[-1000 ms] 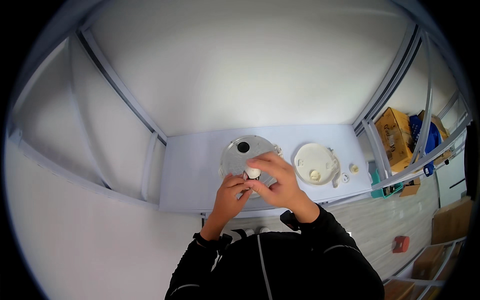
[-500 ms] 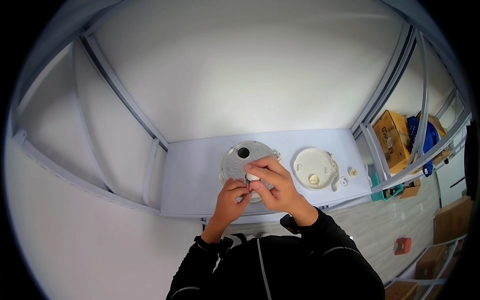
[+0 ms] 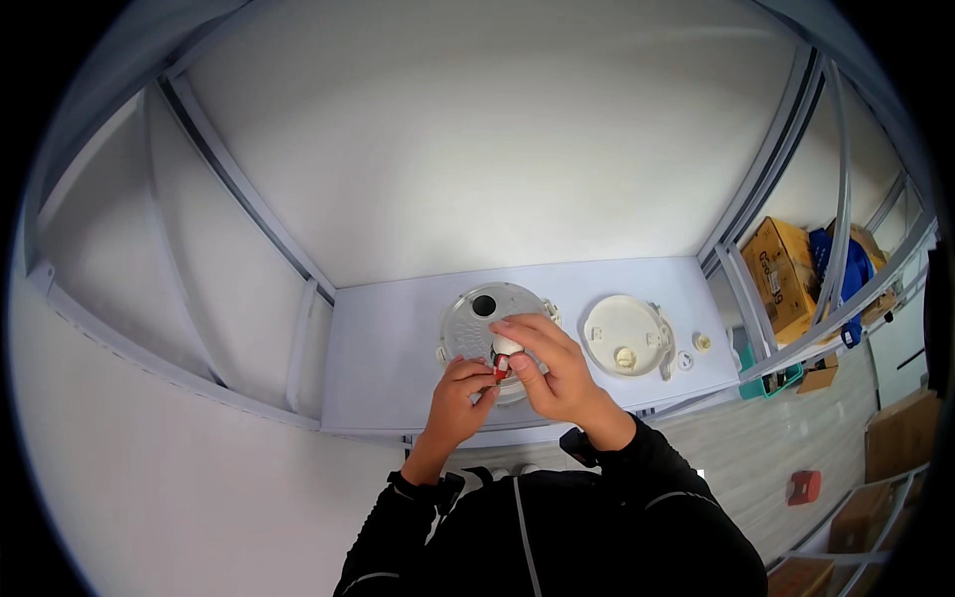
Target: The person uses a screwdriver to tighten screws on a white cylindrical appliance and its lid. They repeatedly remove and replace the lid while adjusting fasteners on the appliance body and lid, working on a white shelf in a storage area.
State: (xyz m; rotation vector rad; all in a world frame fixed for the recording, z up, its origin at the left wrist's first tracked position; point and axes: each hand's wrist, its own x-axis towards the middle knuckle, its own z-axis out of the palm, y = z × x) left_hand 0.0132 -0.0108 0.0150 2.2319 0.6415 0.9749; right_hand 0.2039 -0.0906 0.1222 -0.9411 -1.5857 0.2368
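We see one small white-and-red part (image 3: 505, 348), held up over the near half of the one silver disc (image 3: 466, 326), our landmark; whether it touches the disc we cannot tell. Our left hand (image 3: 461, 399) has its thumb and fingers drawn together at the red end, the fingertips partly hidden. Our right hand (image 3: 557, 371) is half curled, fingers arched over the white end with the thumb below, gripping it. One black circle (image 3: 484, 305) sits on the disc's far part. Right of the disc, well short of touching it, lies one white round shell (image 3: 609, 328) with one cream piece (image 3: 625, 357) inside; farther right are one small white ring (image 3: 684, 361) and one cream cap (image 3: 702, 341). The tabletop (image 3: 383, 348) runs broadly left of the disc, narrowly behind it toward the wall (image 3: 477, 149), and its front edge passes just beside the disc's near rim.
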